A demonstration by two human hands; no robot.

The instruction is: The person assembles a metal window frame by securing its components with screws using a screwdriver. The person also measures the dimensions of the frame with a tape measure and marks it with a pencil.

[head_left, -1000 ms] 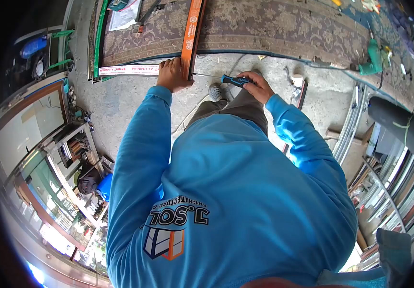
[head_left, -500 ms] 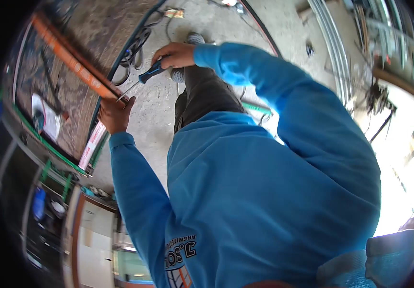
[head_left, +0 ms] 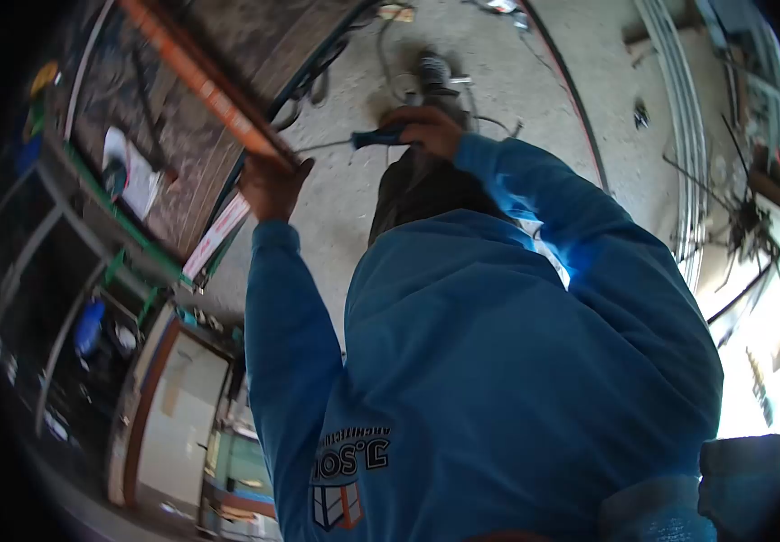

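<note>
Left hand [head_left: 272, 185]: fingers curled up against the near end of the long orange-wrapped aluminium profile [head_left: 200, 81], gripping it at the corner where it meets the white-labelled aluminium strip [head_left: 216, 237]. Hand is in shadow, so I can't tell how far round the fingers go.

Right hand [head_left: 428, 128]: closed fist on the blue-and-black handle of the screwdriver [head_left: 367, 138]. Thin steel shaft runs out to the left, roughly level, tip ending at or right beside the end of the orange profile, just above the left hand. Too small and dark to say whether the tip is seated in anything.

Orange profile runs diagonally from the left hand up and away toward the top-left, lying along the edge of a worn patterned carpet [head_left: 182, 135]. White strip goes off from the same corner down-left, next to a green-edged frame piece [head_left: 123, 203].

Around it:
- Bare grey concrete floor [head_left: 535, 99] under and right of the hands, with loose dark cables across it.
- Person's grey shoe [head_left: 433, 72] on the floor just beyond the right hand.
- White paper sheet [head_left: 137, 176] lying on the carpet, left of the profile.
- Bundle of silver aluminium rails [head_left: 684, 117] along the right side, well apart from the hands.
- Blue long sleeves and blue shirt fill the lower middle of the view.
</note>
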